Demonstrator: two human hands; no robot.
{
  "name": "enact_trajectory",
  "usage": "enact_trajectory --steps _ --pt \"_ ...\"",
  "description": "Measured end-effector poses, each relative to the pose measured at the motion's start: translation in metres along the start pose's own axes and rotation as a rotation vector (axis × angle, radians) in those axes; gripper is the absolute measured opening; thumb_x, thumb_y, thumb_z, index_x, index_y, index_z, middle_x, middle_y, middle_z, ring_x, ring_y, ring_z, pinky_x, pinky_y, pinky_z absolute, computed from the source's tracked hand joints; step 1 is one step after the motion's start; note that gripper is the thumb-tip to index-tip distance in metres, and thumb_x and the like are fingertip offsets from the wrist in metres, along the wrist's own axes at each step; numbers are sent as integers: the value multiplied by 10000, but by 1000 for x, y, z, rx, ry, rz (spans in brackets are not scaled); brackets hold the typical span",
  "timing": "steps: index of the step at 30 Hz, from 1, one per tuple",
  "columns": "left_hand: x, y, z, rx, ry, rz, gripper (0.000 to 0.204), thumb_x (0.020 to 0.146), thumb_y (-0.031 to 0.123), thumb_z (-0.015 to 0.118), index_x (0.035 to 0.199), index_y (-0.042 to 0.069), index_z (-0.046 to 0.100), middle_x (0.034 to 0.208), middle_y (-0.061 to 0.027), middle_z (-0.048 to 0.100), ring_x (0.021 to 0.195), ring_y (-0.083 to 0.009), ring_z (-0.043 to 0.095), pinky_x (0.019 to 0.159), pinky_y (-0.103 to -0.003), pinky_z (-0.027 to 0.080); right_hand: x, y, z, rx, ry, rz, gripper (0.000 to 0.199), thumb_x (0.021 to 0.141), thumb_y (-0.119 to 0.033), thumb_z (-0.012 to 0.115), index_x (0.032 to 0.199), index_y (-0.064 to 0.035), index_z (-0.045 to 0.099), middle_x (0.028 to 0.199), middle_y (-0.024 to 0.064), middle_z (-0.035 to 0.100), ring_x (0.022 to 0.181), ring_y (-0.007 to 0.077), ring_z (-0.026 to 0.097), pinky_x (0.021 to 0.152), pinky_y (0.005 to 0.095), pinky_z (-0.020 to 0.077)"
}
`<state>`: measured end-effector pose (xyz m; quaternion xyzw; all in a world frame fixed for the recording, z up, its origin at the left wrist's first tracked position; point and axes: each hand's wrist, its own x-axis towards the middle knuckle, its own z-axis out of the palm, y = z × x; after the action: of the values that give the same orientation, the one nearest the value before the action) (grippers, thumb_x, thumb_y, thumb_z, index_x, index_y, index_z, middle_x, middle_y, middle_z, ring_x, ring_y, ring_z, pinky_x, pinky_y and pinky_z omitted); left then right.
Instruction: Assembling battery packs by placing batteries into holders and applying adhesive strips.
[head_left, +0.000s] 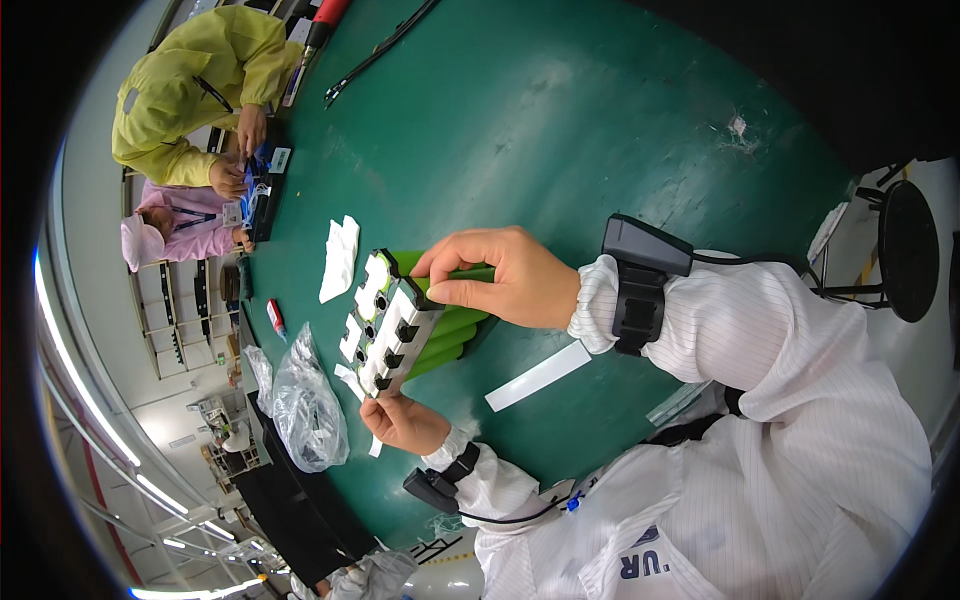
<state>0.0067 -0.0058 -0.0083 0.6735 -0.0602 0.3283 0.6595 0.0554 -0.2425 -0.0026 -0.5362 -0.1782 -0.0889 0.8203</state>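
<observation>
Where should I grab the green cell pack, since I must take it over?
Judging by its pose, grip the long green cells, coming from the side opposite the white end holder. The right hand pinches there already; the left hand steadies the holder's lower end.

Factory assembly floor, long green workbench (560, 110), co-workers in smocks (190, 80), white cleanroom sleeves (800, 330), ceiling strip lights (90, 400)

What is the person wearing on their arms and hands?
Both arms are in white sleeves with fine stripes and ribbed cuffs. Each wrist carries a black strap with a boxy black device and a thin cable. The left hand and right hand are bare, no gloves.
</observation>
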Motion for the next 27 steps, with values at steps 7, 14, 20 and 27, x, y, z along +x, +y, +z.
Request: enact_trajectory --steps 7,14,20,27 --pt "1 4 4 -37 -61 -25 89 874 116 494 909 34 497 935 -89 579 876 -165 535 813 -303 397 2 1 -1 30 -8 1 76 795 -71 586 841 -12 576 973 77 596 847 129 541 760 262 429" --pt "1 8 10 -31 -18 -55 67 869 89 487 916 41 490 921 -69 575 873 -156 531 822 -303 391 4 -3 1 32 -25 -8 66 796 -64 580 833 -11 570 973 83 592 834 122 534 754 257 428" --pt "-2 10 9 -7 3 -86 90 828 32 535 908 12 500 961 -93 550 842 -142 507 785 -283 391 4 -6 4 -10 32 -24 56 782 -65 575 800 -16 552 1008 117 597 929 179 564 846 283 411" --pt "-4 8 18 8 47 -63 65 846 51 527 900 33 497 925 -59 541 873 -133 499 822 -280 369 5 1 3 0 -48 39 37 825 -76 539 827 -40 534 1259 157 447 1161 216 418 986 336 282"
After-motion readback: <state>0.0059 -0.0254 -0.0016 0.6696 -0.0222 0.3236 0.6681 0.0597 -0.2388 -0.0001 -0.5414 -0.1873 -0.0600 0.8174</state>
